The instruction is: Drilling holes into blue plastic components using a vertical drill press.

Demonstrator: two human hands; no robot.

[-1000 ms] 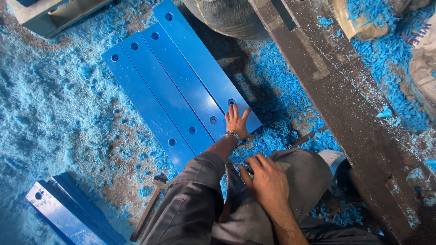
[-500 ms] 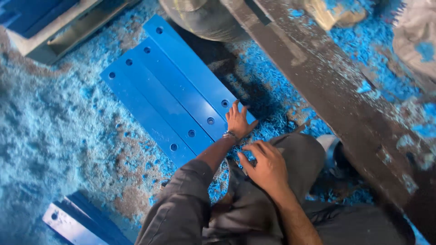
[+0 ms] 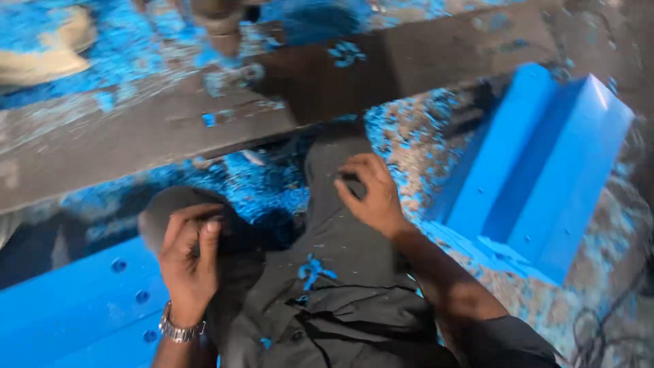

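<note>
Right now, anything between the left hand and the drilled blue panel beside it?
Nothing visible. The left hand rests on the trouser knee, and the drilled blue panel lies bare just beside the wrist, its holes uncovered.

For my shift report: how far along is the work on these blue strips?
Done: the blue strips show drilled holes, and shavings cover the floor. In hand: nothing; left hand and right hand rest on the trousers. Left: the blue blocks lie aside, apparently untouched.
</note>
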